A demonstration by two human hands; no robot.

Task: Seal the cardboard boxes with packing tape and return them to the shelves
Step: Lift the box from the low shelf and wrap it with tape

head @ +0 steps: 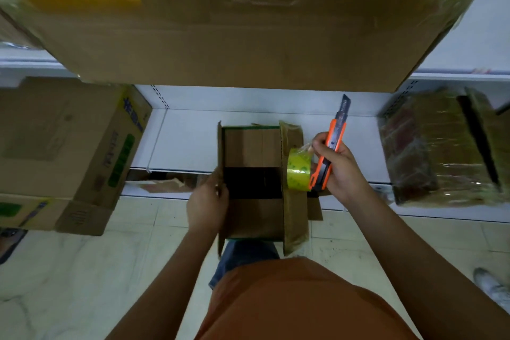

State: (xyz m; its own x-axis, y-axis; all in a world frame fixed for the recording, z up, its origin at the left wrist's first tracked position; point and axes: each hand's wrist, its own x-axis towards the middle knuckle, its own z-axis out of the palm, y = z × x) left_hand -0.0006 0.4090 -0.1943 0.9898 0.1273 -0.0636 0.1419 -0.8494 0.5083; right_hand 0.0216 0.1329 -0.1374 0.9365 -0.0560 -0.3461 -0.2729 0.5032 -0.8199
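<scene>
Where boxes crowd, white shelves (193, 135), tiled floor (82, 270).

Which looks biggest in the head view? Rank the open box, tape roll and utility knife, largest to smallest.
1. Open box, held at its flap by the left hand.
2. Utility knife, gripped in the right hand.
3. Tape roll, in the same hand, so nearness hardly skews this comparison.

No text can be read. The cardboard box (69, 146) at the left of the frame carries blue characters on yellow and a green label, both too blurred to make out.
</scene>
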